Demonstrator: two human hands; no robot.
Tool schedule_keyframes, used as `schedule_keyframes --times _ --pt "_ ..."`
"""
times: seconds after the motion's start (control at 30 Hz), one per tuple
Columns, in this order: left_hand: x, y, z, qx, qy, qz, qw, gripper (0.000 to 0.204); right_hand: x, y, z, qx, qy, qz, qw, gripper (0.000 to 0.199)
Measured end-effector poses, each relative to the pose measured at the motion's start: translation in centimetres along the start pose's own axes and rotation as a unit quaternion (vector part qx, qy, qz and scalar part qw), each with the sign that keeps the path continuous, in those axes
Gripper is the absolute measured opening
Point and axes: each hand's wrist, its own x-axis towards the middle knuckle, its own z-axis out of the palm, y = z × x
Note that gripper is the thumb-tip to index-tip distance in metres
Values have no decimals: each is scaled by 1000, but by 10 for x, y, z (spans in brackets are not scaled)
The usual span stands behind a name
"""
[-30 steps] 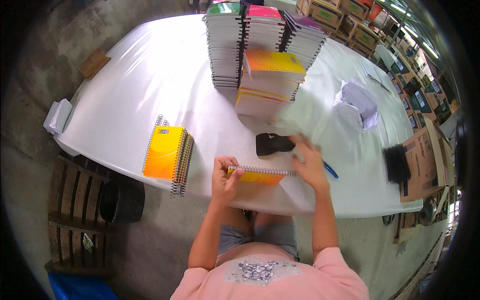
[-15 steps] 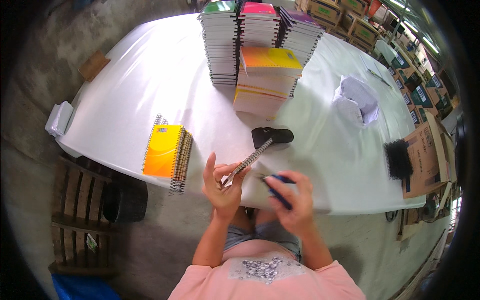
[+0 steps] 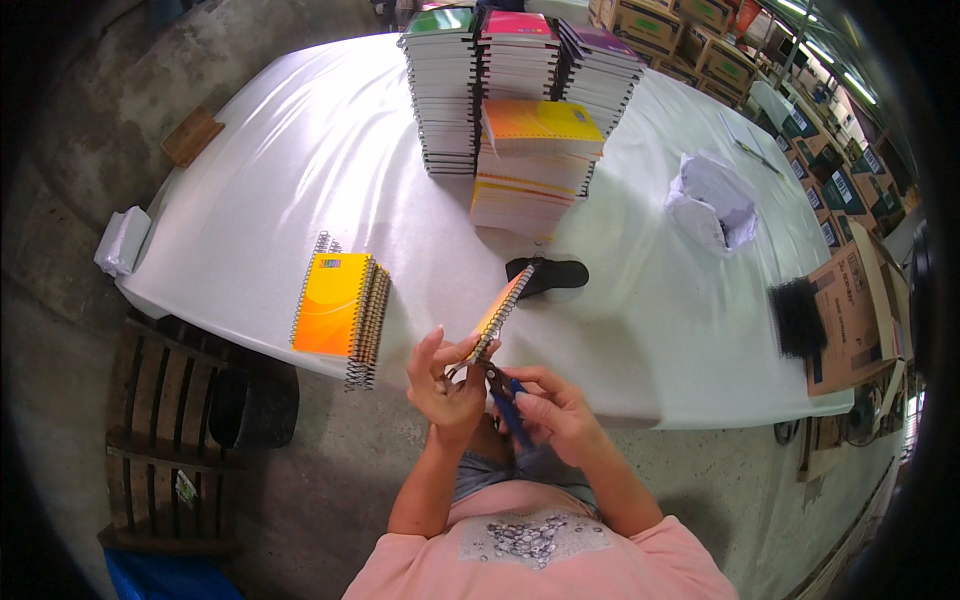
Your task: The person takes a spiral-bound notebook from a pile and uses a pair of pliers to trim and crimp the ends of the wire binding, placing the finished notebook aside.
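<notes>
Orange-covered, the spiral-bound notebook [image 3: 499,312] extends beyond the left hand [image 3: 447,385], which pinches its near end, other fingers loosely spread. Its long axis slants away and to the right, coil along the right side, far end overlapping the black object [image 3: 558,275] in view. The right hand [image 3: 558,410], close beside the left, is wrapped around blue-handled pliers [image 3: 506,402]; their tips reach the coil's near end, contact indeterminable.

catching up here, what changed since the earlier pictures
The left hand turned its notebook from crosswise to pointing away; the right hand picked up blue-handled pliers and brought them left, near its spiral. The yellow notebook pile stayed put.
</notes>
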Motion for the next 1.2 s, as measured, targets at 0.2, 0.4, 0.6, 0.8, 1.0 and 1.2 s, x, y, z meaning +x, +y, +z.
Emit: schedule_keyframes --times 0.2,0.4,0.6,0.8,1.0,1.2 --pt "13 -5 -11 109 79 60 989 57 -2 20 -7 -137 59 -25 989 37" --pt "58 26 -46 -8 258 -60 964 38 2 60 -70 -650 185 113 728 49" --pt "42 48 -67 -1 149 -96 984 25 54 -13 5 28 63 -131 989 51" --pt "57 57 -97 67 153 -52 985 31 132 -24 50 27 -36 -182 982 37" --pt "82 7 -144 154 195 -117 962 28 233 -18 107 -51 -81 -186 978 20" --pt "69 -34 -156 249 177 -179 935 22 248 42 115 -263 -68 -216 938 20"
